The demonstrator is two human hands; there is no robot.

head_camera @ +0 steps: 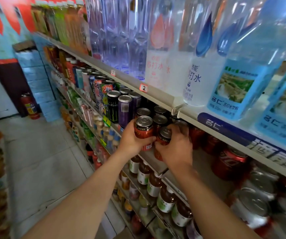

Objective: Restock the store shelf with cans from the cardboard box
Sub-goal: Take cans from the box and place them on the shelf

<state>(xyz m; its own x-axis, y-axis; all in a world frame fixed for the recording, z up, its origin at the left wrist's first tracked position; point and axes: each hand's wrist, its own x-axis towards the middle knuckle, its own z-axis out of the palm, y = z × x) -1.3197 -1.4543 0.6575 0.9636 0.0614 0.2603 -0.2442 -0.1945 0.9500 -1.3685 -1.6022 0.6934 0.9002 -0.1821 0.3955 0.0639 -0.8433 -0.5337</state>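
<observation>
**While both hands put cans down, part of the row is full**

While each hand holds one can, the job looks partly done. The left hand [133, 138] has its grip wrapped tight around a red can [144, 128], thumb at the front and fingers around the back. That can is upright and sits at the front edge of the middle shelf [206, 168]. The right hand [177, 146] has its grip closed around a second red can [163, 137], just beside the first one; the two cans look like they touch. I cannot tell if either can is resting on the shelf yet or is held a little above it.

Behind the hands stand more cans of the same kind [159, 119], in rows going to the back of the shelf. So some cans are already in place, I think. To the right of the hands the front edge of the shelf is bare, so there is room for more.

Past that bare part stand red cola cans [232, 161]. To the left stand tall cans, a purple one [125, 110] and a black one [113, 105].

The shelf above holds big water bottles [195, 66]. The shelf below holds small tea bottles [153, 184].

The cardboard box is not in view, so I cannot tell how many cans are left in it.
</observation>
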